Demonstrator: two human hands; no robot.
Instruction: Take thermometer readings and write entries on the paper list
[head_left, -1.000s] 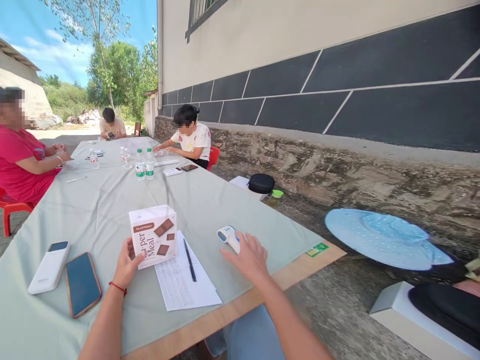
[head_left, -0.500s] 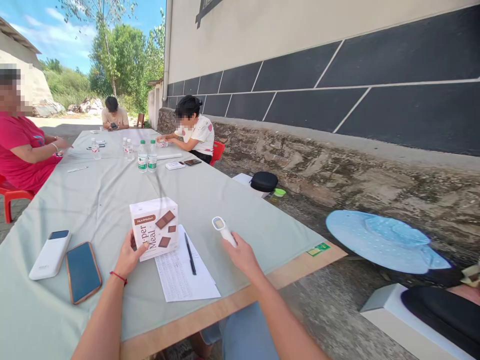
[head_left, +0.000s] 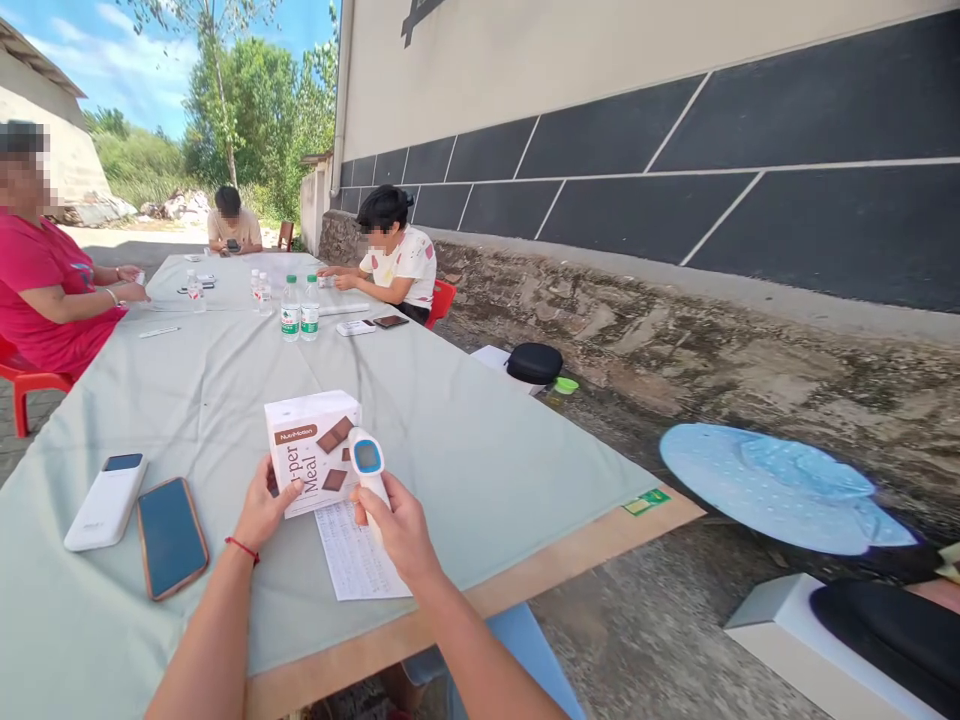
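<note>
My left hand grips the lower left side of a white and brown meal box printed with chocolate squares. My right hand is closed around the handle of a white infrared thermometer with a blue-rimmed screen, which faces me. The thermometer's head overlaps the box's right edge in view; whether they touch I cannot tell. Below them lies a sheet of paper covered in writing, partly hidden by my right hand. The pen on it is hidden from sight.
Left of the box lie a phone and a white power bank. Farther off stand green-capped water bottles. Several people sit around the cloth-covered table. A blue hat and a white box are off to the right.
My right hand has brought the thermometer left, from the bare cloth to in front of the box's right edge, covering the pen. My left hand still holds the box.
</note>
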